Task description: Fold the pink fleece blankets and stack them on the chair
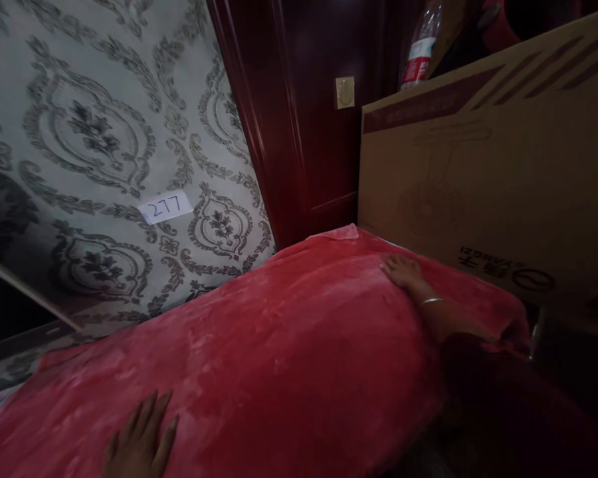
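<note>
A red plush blanket (279, 345) lies spread over a bed-like surface, with shallow wrinkles and a folded corner at its far end. My left hand (140, 435) rests palm down on the blanket near the bottom of the view, fingers stretched out and slightly apart. Farther off to the right, my right hand (401, 271) lies flat on the blanket near its far right edge, fingers extended. A silver bangle (432, 301) circles my right wrist, and a dark sleeve covers that forearm. Nothing shows in either hand.
A large cardboard box (428, 172) stands along the right side, with a plastic bottle (419, 53) behind its top edge. Patterned wallpaper (94, 133) bears a paper label (165, 207) reading 277. Dark red wood panelling (319, 153) rises beyond the blanket.
</note>
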The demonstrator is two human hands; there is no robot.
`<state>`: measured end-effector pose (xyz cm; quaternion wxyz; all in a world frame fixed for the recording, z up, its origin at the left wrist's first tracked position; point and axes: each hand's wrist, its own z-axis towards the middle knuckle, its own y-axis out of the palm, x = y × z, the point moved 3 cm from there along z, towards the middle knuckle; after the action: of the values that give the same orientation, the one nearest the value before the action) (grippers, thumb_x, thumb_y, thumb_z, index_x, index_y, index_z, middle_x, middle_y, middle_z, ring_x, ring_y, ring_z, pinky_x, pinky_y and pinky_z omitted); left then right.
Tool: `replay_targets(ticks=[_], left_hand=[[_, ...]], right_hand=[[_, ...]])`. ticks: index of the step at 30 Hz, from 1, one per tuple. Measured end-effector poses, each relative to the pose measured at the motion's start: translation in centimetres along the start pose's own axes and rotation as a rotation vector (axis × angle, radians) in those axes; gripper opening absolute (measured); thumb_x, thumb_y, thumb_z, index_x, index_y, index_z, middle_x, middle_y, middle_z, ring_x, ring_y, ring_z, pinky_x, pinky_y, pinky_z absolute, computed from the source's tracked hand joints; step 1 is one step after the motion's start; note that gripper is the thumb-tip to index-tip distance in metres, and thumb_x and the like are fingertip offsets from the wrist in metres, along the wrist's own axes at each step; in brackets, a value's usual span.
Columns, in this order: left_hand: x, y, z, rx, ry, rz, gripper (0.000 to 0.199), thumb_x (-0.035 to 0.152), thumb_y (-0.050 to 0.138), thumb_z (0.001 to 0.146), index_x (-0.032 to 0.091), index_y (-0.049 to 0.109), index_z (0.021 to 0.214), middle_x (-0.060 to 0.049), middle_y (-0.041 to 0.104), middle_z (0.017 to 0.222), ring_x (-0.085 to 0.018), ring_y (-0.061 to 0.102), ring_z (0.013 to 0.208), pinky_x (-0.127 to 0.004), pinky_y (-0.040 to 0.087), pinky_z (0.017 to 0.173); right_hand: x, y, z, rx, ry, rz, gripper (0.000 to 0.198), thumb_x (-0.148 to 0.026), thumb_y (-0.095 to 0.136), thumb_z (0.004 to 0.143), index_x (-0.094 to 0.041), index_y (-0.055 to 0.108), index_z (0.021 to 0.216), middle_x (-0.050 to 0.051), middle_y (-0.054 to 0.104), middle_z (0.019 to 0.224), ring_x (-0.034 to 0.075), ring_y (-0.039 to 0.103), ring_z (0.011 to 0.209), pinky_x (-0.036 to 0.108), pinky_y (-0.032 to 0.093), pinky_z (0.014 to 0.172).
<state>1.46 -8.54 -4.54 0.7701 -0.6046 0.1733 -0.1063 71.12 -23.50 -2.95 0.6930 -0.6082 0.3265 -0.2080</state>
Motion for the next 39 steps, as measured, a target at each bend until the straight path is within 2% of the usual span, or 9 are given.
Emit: replay_targets(ticks=[4,11,15,19,23,28,34,37,39], left_hand=[[-0.2,0.2,0.1,0.005,-0.001,-0.030,0.064,0.040,0.035,0.087,0.022,0.057,0.144,-0.010,0.053,0.151,-0.031,0.039,0.147,-0.057,0.032,0.116],[1.8,-2.0,-0.3,-0.018,-0.066,-0.030,0.062,0.038,0.029,0.093,0.019,0.053,0.148,-0.011,0.048,0.155,-0.029,0.039,0.147,-0.055,0.032,0.116],[3.1,-3.3,-0.8,-0.019,-0.068,0.002,0.057,0.033,0.032,0.097,0.018,0.052,0.148,-0.012,0.046,0.157,-0.029,0.038,0.147,-0.054,0.029,0.118],[3.7,-3.9,-1.0,-0.033,-0.067,0.006,0.056,0.034,0.032,0.100,0.016,0.049,0.150,-0.015,0.044,0.158,-0.032,0.036,0.148,-0.057,0.029,0.118],[3.9,-4.3,-1.1,-0.059,-0.058,-0.020,0.056,0.035,0.031,0.101,0.015,0.046,0.152,-0.015,0.041,0.160,-0.032,0.033,0.149,-0.058,0.028,0.118],[4.2,-4.7,-1.0,-0.044,-0.069,-0.051,0.055,0.038,0.030,0.102,0.019,0.047,0.151,-0.015,0.040,0.160,-0.032,0.034,0.149,-0.058,0.029,0.117],[4.5,-5.2,-1.6,-0.044,-0.069,-0.114,0.056,0.040,0.033,0.102,0.017,0.045,0.152,-0.016,0.038,0.161,-0.034,0.033,0.149,-0.060,0.025,0.118],[4.8,-5.7,-2.0,-0.034,-0.075,-0.163,0.056,0.040,0.033,0.102,0.017,0.045,0.151,-0.016,0.040,0.160,-0.034,0.031,0.150,-0.062,0.021,0.119],[6.0,-6.4,-2.2,-0.016,-0.062,-0.210,0.056,0.040,0.034,0.102,0.014,0.045,0.151,-0.018,0.039,0.160,-0.034,0.030,0.150,-0.062,0.021,0.120]], right_hand=[[6.0,0.8,0.0,0.078,0.095,-0.002,0.064,-0.050,0.021,0.102,-0.025,0.033,0.159,0.011,0.030,0.165,0.033,0.025,0.152,0.061,0.026,0.118],[6.1,1.1,0.0,0.020,0.191,0.031,0.061,-0.045,0.026,0.102,-0.023,0.035,0.159,0.013,0.029,0.165,0.037,0.026,0.150,0.065,0.029,0.113],[1.5,-0.5,-2.3,0.051,0.141,0.035,0.059,-0.046,0.025,0.104,-0.023,0.042,0.155,0.017,0.028,0.164,0.039,0.027,0.149,0.067,0.029,0.111],[-8.3,-0.5,-7.0,-0.002,-0.257,0.016,0.059,-0.037,0.022,0.105,-0.017,0.031,0.160,0.016,0.022,0.166,0.032,0.021,0.153,0.061,0.024,0.119],[-16.9,1.6,-12.3,-0.087,-0.451,0.010,0.057,-0.044,0.038,0.103,-0.022,0.040,0.156,0.012,0.027,0.164,0.029,0.021,0.153,0.055,0.018,0.123],[-24.3,3.5,-23.4,-0.148,-0.987,0.132,0.067,-0.058,0.048,0.098,-0.028,0.038,0.157,0.009,0.022,0.165,0.032,0.018,0.153,0.056,0.017,0.123],[-27.0,3.9,-36.6,-0.316,-1.352,0.375,0.058,-0.055,0.055,0.096,-0.057,0.034,0.150,-0.015,0.031,0.160,0.019,0.031,0.150,0.042,0.021,0.125],[-25.5,2.8,-35.5,-0.291,-1.267,0.533,0.048,-0.046,0.056,0.097,-0.048,0.051,0.144,-0.011,0.057,0.145,0.017,0.054,0.134,0.033,0.040,0.116],[-24.0,2.1,-31.9,-0.199,-1.103,0.566,0.049,-0.041,0.047,0.100,-0.032,0.053,0.148,0.002,0.058,0.146,0.024,0.053,0.135,0.043,0.041,0.115]])
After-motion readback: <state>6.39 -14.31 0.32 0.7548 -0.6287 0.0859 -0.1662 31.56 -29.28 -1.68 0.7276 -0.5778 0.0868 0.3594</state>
